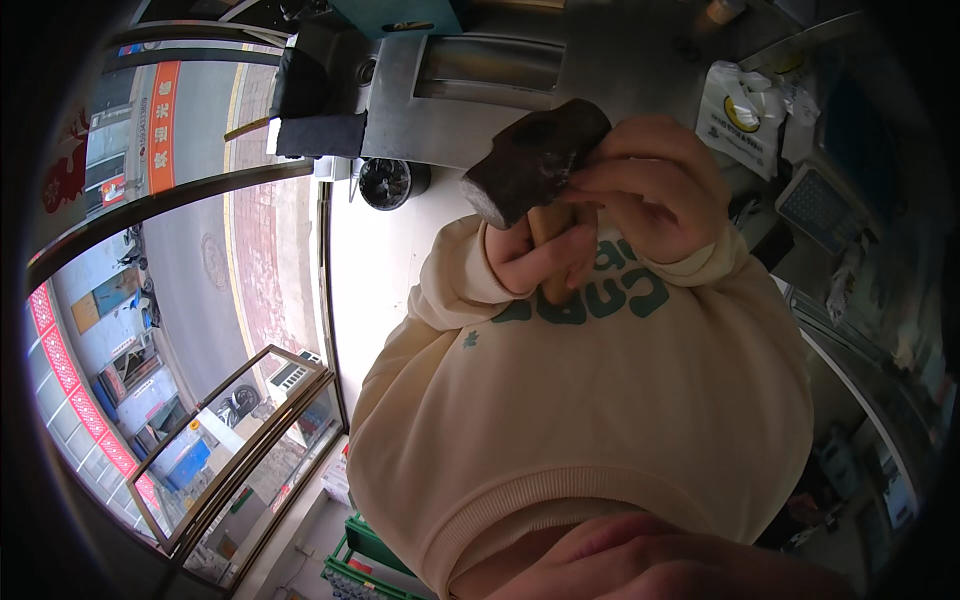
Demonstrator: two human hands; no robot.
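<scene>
Head view, looking down own front.
- Left hand (530, 255): grip closed round the short pale wooden handle (553, 240), fist just under the head. Probably choked up for control, not swing.
- Right hand (650, 190): fingers pinched on the side of the head, apparently steadying it.
- Heavy hammer with dark, rust-brown block-shaped iron head (535, 160): held tilted in the air against the cream sweatshirt (600, 400), touching no surface. One face is worn grey.
- Beyond: grey metal tabletop (480, 95), white plastic bag (740, 115), round black pot (385, 183).
</scene>
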